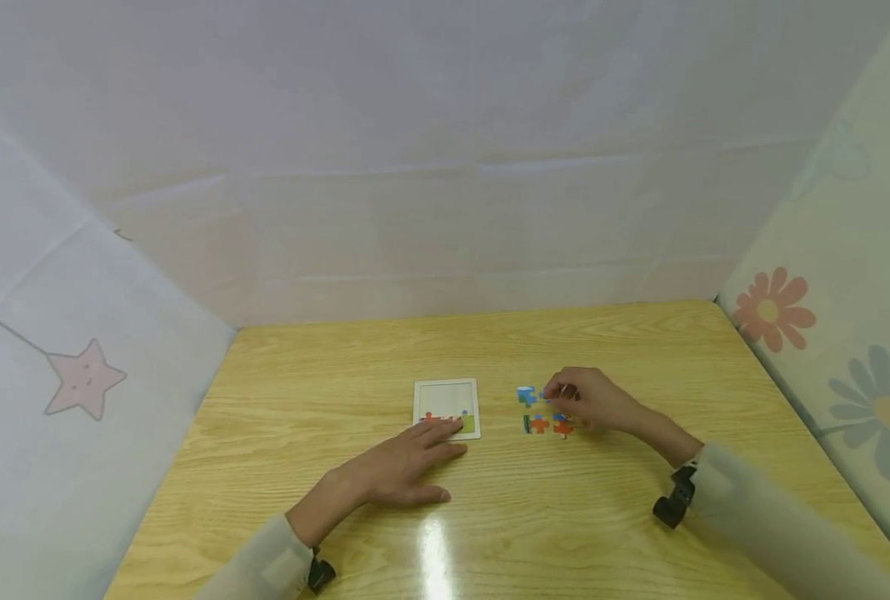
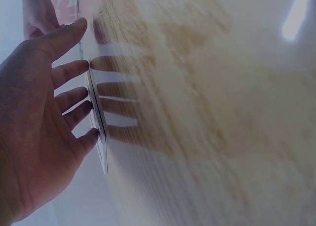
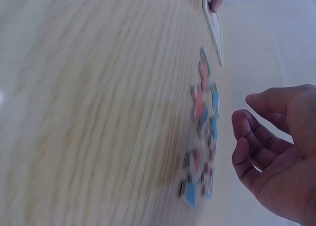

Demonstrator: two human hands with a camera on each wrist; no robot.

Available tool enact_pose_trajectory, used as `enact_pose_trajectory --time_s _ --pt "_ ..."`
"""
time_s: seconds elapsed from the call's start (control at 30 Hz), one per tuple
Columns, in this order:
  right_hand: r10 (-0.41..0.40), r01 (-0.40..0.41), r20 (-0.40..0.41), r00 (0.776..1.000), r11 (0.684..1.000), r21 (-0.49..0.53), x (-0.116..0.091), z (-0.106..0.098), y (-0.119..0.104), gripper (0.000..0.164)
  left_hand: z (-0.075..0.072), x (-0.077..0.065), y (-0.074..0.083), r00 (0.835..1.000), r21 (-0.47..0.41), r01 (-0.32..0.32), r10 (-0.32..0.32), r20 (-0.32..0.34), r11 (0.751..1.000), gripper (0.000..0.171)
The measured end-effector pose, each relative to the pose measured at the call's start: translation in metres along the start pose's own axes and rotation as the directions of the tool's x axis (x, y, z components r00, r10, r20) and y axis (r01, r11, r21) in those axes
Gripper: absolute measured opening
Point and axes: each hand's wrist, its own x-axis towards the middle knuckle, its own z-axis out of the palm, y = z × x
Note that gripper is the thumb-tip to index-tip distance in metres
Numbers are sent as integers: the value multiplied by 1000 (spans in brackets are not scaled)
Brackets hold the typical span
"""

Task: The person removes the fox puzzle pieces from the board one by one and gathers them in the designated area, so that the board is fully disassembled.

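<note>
A small square puzzle tray [image 1: 447, 397] with a pale rim lies on the table, with red and green pieces along its near edge. My left hand [image 1: 407, 468] has its fingers spread and straight, fingertips resting on the near part of the tray and partly covering those pieces. To the right, my right hand [image 1: 593, 398] hovers over loose jigsaw pieces, thumb and fingers bent with a gap between their tips. Nothing shows in that gap in the right wrist view. A blue and green piece [image 1: 525, 396] and a red piece [image 1: 539, 424] lie just left of the hand, which hides others.
The wooden table [image 1: 325, 367] is enclosed by pale cloth walls at the back and sides. A pink star [image 1: 85, 379] is printed on the left wall and flowers [image 1: 775, 310] on the right one. Black cameras [image 1: 673, 498] are strapped to both wrists.
</note>
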Motion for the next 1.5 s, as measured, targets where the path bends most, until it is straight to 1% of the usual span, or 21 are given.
enact_pose_trajectory --time_s 0.13,0.27,0.47,0.57,0.7,0.83,1.03,1.17,1.3,1.5 --pt "-31 31 15 999 999 -8 15 9 -7 12 1 0 2 1000 5 -11 11 -9 1000 68" --pt "-43 44 32 999 999 -7 30 16 -16 13 1 0 5 1000 23 -10 10 -7 1000 70" --pt "-26 27 71 997 999 -18 53 26 -27 16 3 0 12 1000 53 6 -7 19 999 74" --pt "-33 33 86 996 999 -8 64 31 -31 16 4 0 14 999 60 14 -15 31 998 77" --pt "-61 60 107 992 998 8 77 38 -34 16 6 0 16 999 56 16 -18 44 998 78" --pt "-55 51 132 990 998 36 89 46 -38 16 7 0 19 999 54 20 -22 48 998 78" --pt "-35 29 150 988 999 42 103 55 -36 16 5 0 25 996 39 41 -44 73 998 80" --pt "-38 34 156 987 999 32 110 60 -35 16 7 0 26 996 21 50 -52 77 999 82" --pt "-43 41 171 984 999 17 118 64 -37 17 8 0 27 994 27 64 -66 85 998 82" --pt "-62 58 202 977 998 28 127 72 -37 17 8 -1 27 994 29 58 -61 92 998 82"
